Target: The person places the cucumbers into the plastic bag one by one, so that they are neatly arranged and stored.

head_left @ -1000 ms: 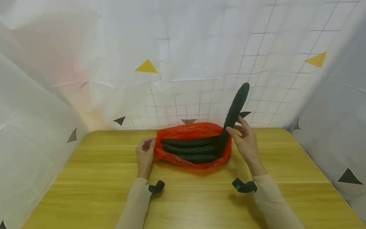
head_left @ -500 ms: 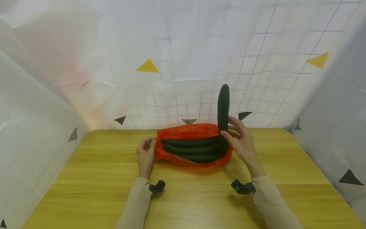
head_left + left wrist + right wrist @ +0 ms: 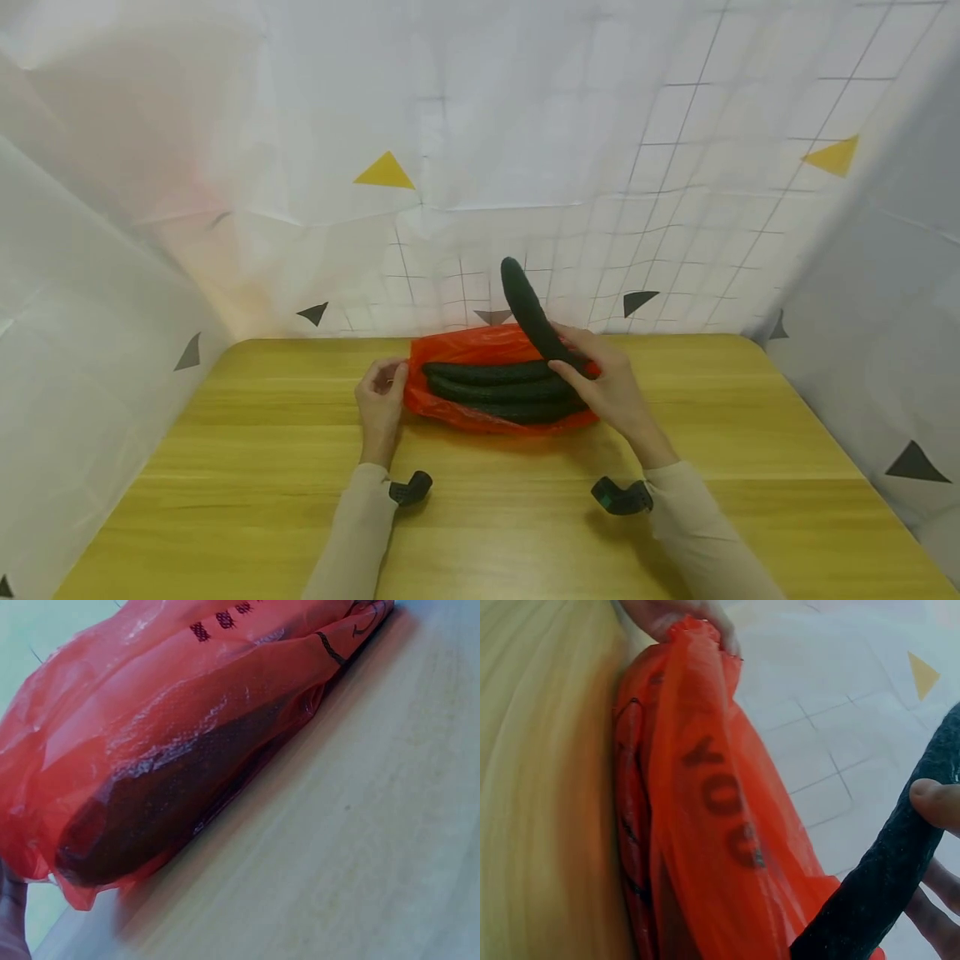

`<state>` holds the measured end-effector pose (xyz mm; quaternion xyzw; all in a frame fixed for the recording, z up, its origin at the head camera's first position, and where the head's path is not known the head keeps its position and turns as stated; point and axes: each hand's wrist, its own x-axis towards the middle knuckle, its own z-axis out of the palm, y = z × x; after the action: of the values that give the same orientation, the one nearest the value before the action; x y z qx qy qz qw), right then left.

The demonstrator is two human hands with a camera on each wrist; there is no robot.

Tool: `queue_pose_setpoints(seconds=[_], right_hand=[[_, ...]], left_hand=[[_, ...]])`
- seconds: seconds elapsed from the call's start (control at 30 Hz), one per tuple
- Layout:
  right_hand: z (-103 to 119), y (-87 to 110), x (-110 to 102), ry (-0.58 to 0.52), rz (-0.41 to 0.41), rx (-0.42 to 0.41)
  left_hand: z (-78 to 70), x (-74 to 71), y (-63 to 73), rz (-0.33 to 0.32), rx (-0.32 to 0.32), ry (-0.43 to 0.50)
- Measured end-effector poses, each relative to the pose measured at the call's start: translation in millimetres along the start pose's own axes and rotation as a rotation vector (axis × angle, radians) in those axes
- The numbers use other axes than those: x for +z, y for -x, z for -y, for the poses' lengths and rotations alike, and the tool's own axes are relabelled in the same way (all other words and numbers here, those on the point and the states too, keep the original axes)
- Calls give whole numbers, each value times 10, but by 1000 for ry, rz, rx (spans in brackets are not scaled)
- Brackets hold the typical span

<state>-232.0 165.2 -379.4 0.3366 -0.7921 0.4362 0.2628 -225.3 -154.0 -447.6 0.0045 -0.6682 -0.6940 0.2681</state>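
A red plastic bag (image 3: 450,345) lies on its side on the table, its mouth spread, with several dark green cucumbers (image 3: 495,392) lying lengthwise inside. At the bag's left end, my left hand (image 3: 381,404) pinches the plastic between thumb and fingers. My right hand (image 3: 611,383) grips another cucumber (image 3: 525,304) near its lower end, thumb in front and fingers behind. This cucumber leans up and to the left above the bag's right part. Through the thin bag (image 3: 187,697), a cucumber's dark shape shows in the left wrist view. The right wrist view shows the held cucumber (image 3: 885,877) close up.
The wooden table (image 3: 510,533) extends in front of the bag and to both sides. White sheeting (image 3: 480,100) with grid lines and coloured triangles rises behind the table and on both sides. Black wrist cameras (image 3: 411,489) sit on both forearms.
My right hand has moved left and slightly down with its cucumber, which has swung from leaning right, through upright, to leaning left and lower. The left hand has stayed at the bag's left end.
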Motion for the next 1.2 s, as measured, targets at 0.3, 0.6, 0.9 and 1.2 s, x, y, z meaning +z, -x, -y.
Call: queue_pose_setpoints(seconds=[0.3,0.6,0.9,1.2], right_hand=[[-5,30,106,90,99,-51],[-11,73,177,123,184,-7],[-55,106,262,148,240,-46],[-92,116,329,147,248,-96]], left_hand=[[-14,5,-6,-4,-8,-10],[-12,4,-11,0,-17,-9],[0,6,-15,3,-11,-16],[0,1,-20,3,-12,-23]])
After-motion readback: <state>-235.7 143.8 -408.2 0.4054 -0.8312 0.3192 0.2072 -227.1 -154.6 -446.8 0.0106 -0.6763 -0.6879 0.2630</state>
